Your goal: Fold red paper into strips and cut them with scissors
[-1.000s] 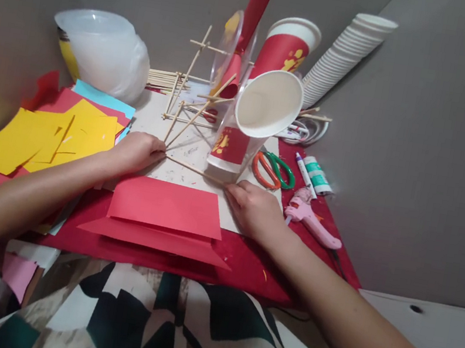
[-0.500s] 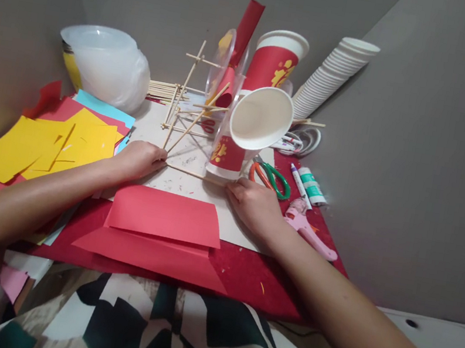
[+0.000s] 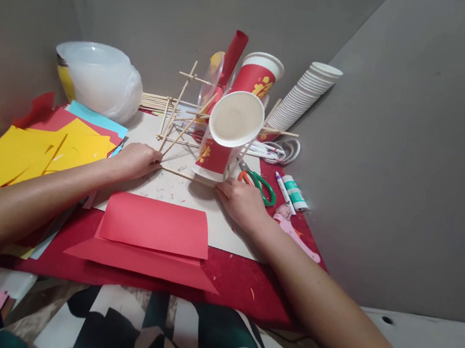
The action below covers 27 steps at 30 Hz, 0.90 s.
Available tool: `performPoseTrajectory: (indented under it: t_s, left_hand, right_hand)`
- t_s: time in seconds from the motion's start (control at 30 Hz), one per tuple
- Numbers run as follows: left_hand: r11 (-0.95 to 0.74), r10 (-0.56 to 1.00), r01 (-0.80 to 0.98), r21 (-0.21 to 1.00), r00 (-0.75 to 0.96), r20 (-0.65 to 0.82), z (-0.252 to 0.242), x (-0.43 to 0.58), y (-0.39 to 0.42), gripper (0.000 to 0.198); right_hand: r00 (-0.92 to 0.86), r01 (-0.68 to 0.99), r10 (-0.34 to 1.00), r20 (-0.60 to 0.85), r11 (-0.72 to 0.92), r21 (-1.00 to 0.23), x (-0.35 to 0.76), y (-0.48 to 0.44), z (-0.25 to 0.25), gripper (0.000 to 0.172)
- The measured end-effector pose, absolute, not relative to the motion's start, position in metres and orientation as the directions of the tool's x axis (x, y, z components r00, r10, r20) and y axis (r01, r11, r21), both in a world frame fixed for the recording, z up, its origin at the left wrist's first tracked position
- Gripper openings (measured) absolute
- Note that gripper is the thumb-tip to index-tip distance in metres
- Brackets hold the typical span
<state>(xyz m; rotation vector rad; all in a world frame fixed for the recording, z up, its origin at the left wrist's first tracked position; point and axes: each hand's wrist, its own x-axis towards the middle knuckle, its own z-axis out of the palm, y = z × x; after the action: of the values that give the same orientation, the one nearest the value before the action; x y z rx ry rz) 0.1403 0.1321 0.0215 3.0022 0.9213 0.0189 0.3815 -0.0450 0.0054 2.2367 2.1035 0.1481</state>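
Observation:
My left hand (image 3: 139, 161) is closed at the near-left corner of a wooden stick frame (image 3: 177, 173), its fingertips pinched where the sticks meet. At the other end of the frame's front stick, my right hand (image 3: 242, 200) is closed, fingertips on the near-right corner. Red-and-white paper cups with yellow prints are joined to the frame; one cup (image 3: 237, 119) lies with its open mouth toward me. Behind it another cup (image 3: 255, 76) tilts upward, beside a rolled red paper tube (image 3: 234, 55). Clear round plastic lids (image 3: 210, 84) stand on edge nearby.
Folded red paper (image 3: 156, 225) lies in front. Yellow paper (image 3: 4, 155) is piled left, near plastic bowls (image 3: 101, 78). Rightward are scissors (image 3: 266, 189), a marker (image 3: 285, 190), a glue stick (image 3: 295, 193), a pink glue gun (image 3: 299, 240), and leaning stacked white cups (image 3: 305, 96) by walls.
The view has shifted, so everything sits slightly lower and further left. Both hands keep their places at the frame's front corners; the cups appear tilted a little differently.

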Motion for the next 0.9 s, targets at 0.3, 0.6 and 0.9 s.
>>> performPoseTrajectory:
  t_s: [0.3,0.6,0.9]
  left_hand:
    - [-0.813,0.582,0.582,0.013,0.812,0.046,0.023,0.141,0.134,0.029]
    - [-0.824,0.567,0.567,0.024,0.821,0.064,0.020,0.137,0.135,0.028]
    - [-0.819,0.574,0.573,0.023,0.818,0.053,0.022,0.130,0.130,0.036]
  right_hand:
    - [0.051,0.993,0.996,0.073,-0.058,0.102,0.389,-0.032,0.002,0.041]
    - [0.035,0.996,0.997,0.063,-0.040,0.083,0.388,-0.040,0.003,0.039]
    - [0.014,0.999,0.992,0.123,-0.019,0.033,0.392,-0.053,0.001,0.035]
